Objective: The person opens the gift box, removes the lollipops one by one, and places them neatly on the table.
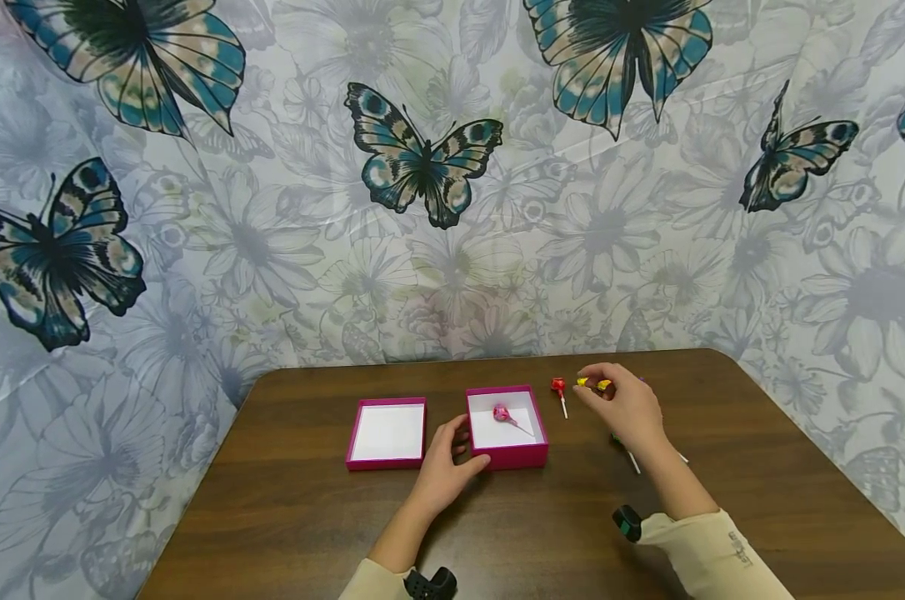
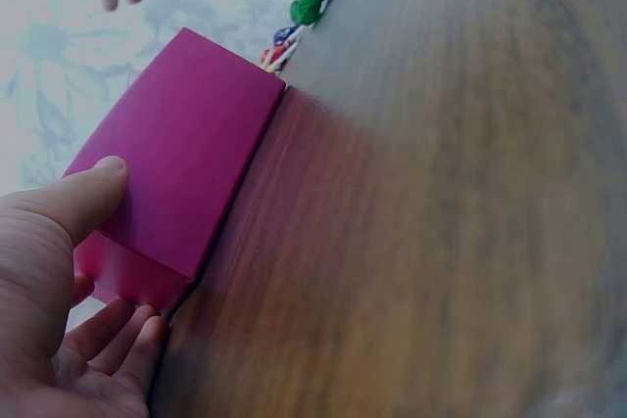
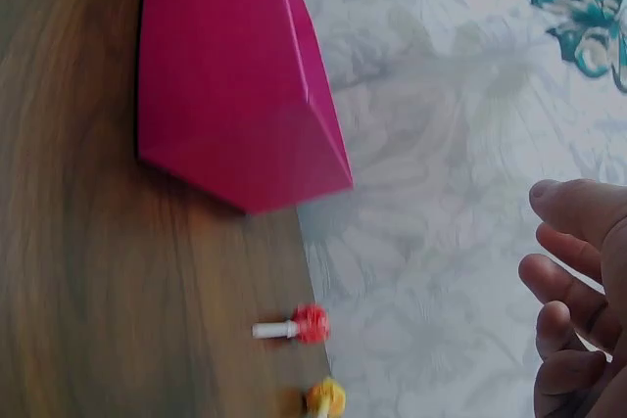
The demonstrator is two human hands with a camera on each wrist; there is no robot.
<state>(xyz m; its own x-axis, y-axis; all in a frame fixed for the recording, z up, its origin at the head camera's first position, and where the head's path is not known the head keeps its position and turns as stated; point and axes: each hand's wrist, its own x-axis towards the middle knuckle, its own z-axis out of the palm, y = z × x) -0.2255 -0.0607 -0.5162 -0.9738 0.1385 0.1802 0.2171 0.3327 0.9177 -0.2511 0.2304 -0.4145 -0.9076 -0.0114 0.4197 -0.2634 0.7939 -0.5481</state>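
Note:
A magenta box [image 1: 507,456] with a white inside stands upright on the table, and a pink lollipop [image 1: 502,413] lies in it. My left hand [image 1: 443,471] holds the box by its near left corner, thumb [image 2: 98,193] on the front wall and fingers at the left side. Beyond the box's right side, my right hand [image 1: 628,408] hovers with loosely bent fingers and nothing between them. Yellow candy [image 1: 604,385] shows behind those fingers in the head view. A red lollipop [image 1: 558,385] lies between the box and the right hand.
Left of the box lies its shallow lid [image 1: 387,433], white inside facing up. A green lollipop [image 2: 308,7] and several others lie on the table's right part, partly hidden by the right arm in the head view. Butterfly-printed cloth [image 1: 452,275] hangs behind the wooden table [image 1: 287,500].

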